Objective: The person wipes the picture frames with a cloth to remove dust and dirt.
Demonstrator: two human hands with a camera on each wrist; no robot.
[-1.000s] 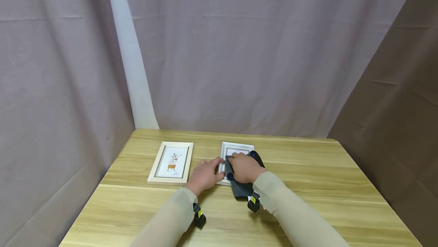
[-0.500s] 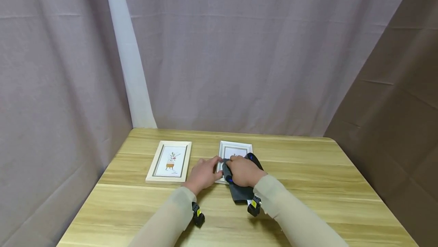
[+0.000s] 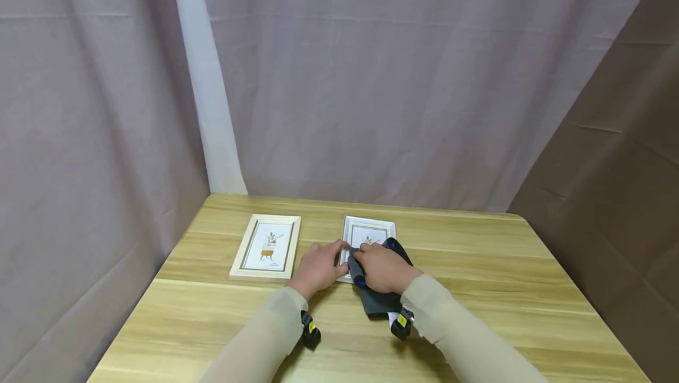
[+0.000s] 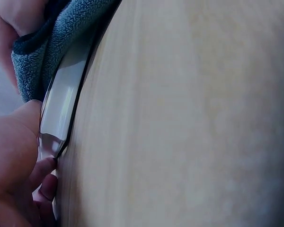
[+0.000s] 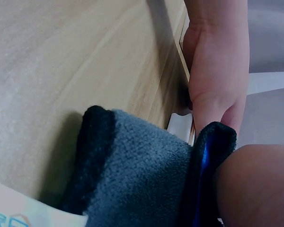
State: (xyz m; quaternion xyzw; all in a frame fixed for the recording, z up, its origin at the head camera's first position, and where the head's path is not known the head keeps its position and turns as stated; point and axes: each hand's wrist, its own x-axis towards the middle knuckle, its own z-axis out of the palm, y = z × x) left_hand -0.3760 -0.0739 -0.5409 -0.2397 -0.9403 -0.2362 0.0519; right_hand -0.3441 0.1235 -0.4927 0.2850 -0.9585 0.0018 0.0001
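Observation:
A white picture frame (image 3: 371, 221) lies face up on the wooden table, a small drawing showing in its upper part. My left hand (image 3: 317, 266) grips its left edge; in the left wrist view the thumb is at the top rim and the fingers curl by the side (image 4: 61, 109). On the lower right of the frame my right hand (image 3: 386, 268) holds a dark grey fluffy cloth (image 3: 378, 303) with black and blue edging. The cloth hangs past the frame's near edge and hides much of the picture. A white printed tag (image 5: 33, 213) sticks out beside it.
Left of my left hand lies a cream picture frame (image 3: 293, 247) with a potted-plant drawing. Curtains (image 3: 361, 106) stand behind the wooden table (image 3: 477, 324) and along both sides.
My right hand has slid the cloth a little toward the table's near side, baring more of the picture's top. The left hand keeps its place on the frame. The head view shifts slightly.

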